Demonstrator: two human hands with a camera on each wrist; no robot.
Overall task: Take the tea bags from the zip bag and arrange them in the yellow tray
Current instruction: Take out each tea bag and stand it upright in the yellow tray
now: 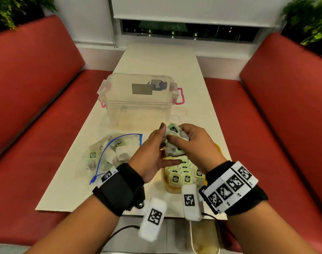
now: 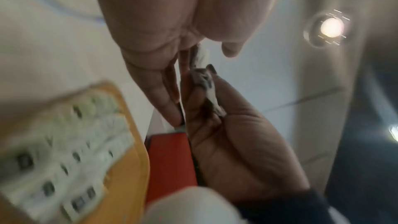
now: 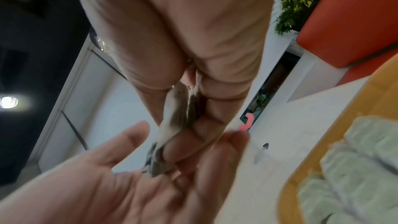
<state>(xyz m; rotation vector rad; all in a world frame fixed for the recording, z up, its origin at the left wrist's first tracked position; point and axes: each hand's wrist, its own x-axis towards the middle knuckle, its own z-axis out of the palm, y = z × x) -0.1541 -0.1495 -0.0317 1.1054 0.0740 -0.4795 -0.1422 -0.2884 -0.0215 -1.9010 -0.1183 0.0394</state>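
My right hand [image 1: 184,142] grips a bunch of white tea bags with green tags [image 1: 173,130] in the air above the table, thumb across the front. My left hand [image 1: 162,147] lies beside the bunch with fingers straight and thumb up, its palm against the bags. The right wrist view shows the tea bags [image 3: 172,125] squeezed in my curled fingers, with the flat left palm [image 3: 103,181] below. The yellow tray [image 1: 168,187] sits under my hands and holds rows of tea bags [image 1: 181,177]. The clear zip bag [image 1: 108,153] with a blue seal lies to the left, tea bags inside.
A clear plastic box [image 1: 138,99] with pink latches stands farther back on the white table [image 1: 156,59]. Red bench seats [image 1: 28,88] flank the table on both sides. A window and plants are behind.
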